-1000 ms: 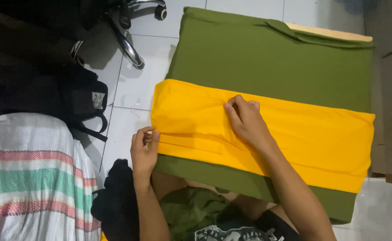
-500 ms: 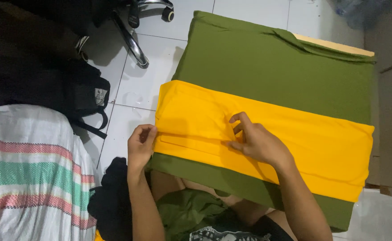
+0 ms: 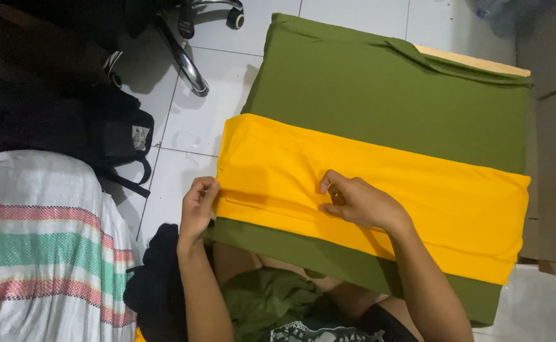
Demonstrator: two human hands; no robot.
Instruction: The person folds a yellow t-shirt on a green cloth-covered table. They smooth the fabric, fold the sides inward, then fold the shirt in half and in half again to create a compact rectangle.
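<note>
the yellow cloth (image 3: 379, 190) lies folded in a long band across the middle of the frame, on top of a green-covered board (image 3: 385, 88) that fills the upper right. the left hand (image 3: 197, 206), at lower centre-left, is curled closed on the near left corner of the yellow cloth, fingers and thumb pinching the folded edge where it meets the green cover. the right hand (image 3: 357, 202), near the centre of the frame, rests on top of the yellow cloth with its fingers bent and drawn together, the fingertips pressing into a crease of the fabric; whether it actually nips the cloth between them cannot be told. the two hands are well apart along the cloth's near edge. at the lower left lies a white woven sack (image 3: 37, 247) with red and green stripes, with a black bag (image 3: 100, 133) above it at the left. a chrome chair base (image 3: 186, 54) stands on the white floor tiles (image 3: 195, 120) at the upper left.
</note>
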